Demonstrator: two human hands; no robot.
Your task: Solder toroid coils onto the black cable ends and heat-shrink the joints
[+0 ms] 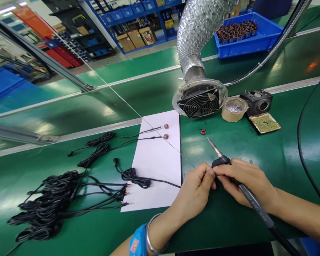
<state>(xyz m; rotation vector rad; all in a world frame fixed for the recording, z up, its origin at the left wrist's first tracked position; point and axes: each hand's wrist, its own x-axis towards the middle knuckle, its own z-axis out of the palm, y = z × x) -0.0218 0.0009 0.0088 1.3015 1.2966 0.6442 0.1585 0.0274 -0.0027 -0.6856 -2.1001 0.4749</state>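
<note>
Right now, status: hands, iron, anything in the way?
Right hand gripping soldering iron, tip near red coil. Left hand closed, contents obscured. Black cable runs to left hand; thin strand slants across white sheet.

Bright, glare on tabletop, blurred upper left

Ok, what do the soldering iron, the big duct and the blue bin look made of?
Soldering iron: metallic-looking shaft, judging by its sheen; matte dark handle, probably plastic or rubber.
Duct: likely aluminium foil, given its crinkled silver shine.
Blue bin: probably moulded plastic, from its smooth, evenly coloured walls.
</note>
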